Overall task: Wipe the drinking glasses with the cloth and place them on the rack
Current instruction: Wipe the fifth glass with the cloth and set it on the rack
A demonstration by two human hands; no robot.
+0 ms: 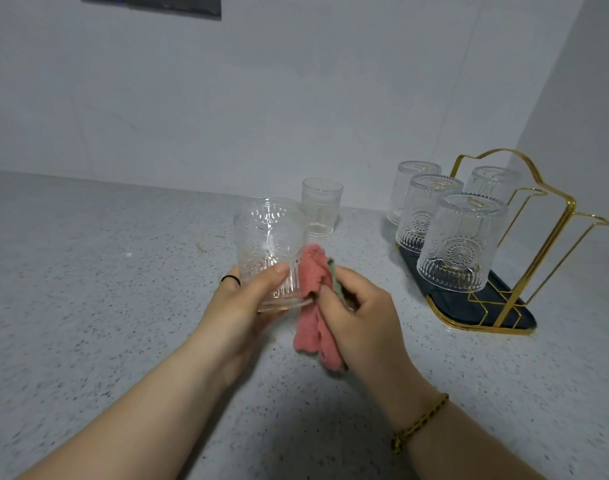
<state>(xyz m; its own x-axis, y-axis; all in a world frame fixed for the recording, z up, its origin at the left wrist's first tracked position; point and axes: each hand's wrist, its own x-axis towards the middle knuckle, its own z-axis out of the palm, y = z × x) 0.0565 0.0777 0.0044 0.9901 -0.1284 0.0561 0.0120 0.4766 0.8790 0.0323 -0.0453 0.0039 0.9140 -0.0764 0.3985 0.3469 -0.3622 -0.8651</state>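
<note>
Head view, left hand (242, 299) gripping embossed glass (268, 247) near its rim, right hand (358, 317) pinching pink cloth (315, 306) against glass's right side, rack (497, 271) far right.

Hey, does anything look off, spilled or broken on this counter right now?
Nothing spilled or broken. Four glasses sit upside down on the rack. Only oddity: brownish specks on the counter, left of the held glass.
</note>
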